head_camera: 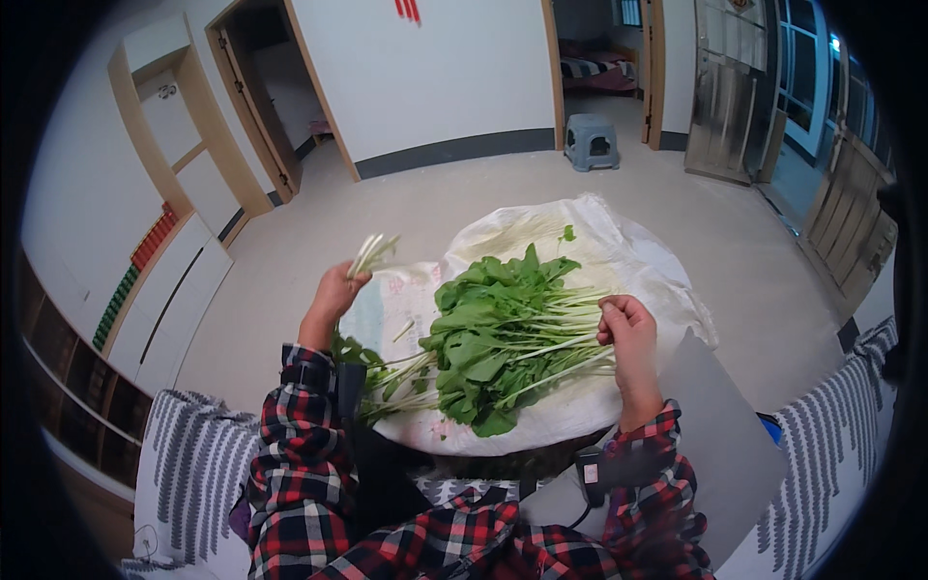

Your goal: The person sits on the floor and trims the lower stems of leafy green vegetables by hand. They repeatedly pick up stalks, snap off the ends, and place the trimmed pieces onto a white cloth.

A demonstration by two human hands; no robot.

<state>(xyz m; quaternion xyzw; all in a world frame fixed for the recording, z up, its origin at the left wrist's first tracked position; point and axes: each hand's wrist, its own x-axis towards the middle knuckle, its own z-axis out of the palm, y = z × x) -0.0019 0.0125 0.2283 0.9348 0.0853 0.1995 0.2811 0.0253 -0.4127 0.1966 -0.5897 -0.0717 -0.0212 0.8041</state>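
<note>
My left hand (336, 291) is raised at the left edge of a white woven plastic sack (580, 225), closed around a small bundle of pale stems (373, 254). A heap of leafy greens (478, 326) lies on the sack, its leaves to the left and its pale stems pointing right. At those stem ends is my right hand (628, 322), with thumb and forefinger pinched together on a stem end. More greens (402, 380) lie at the left, partly hidden by my left forearm. A short piece of stem (403, 330) rests alone on the sack.
A grey plastic stool (591, 142) stands by the far doorway. Patterned cloth covers (196, 464) drape the seating on both sides. A grey flat panel (718, 435) is beside my right forearm. Red and green cans (154, 233) line a low white cabinet (170, 304) at the left.
</note>
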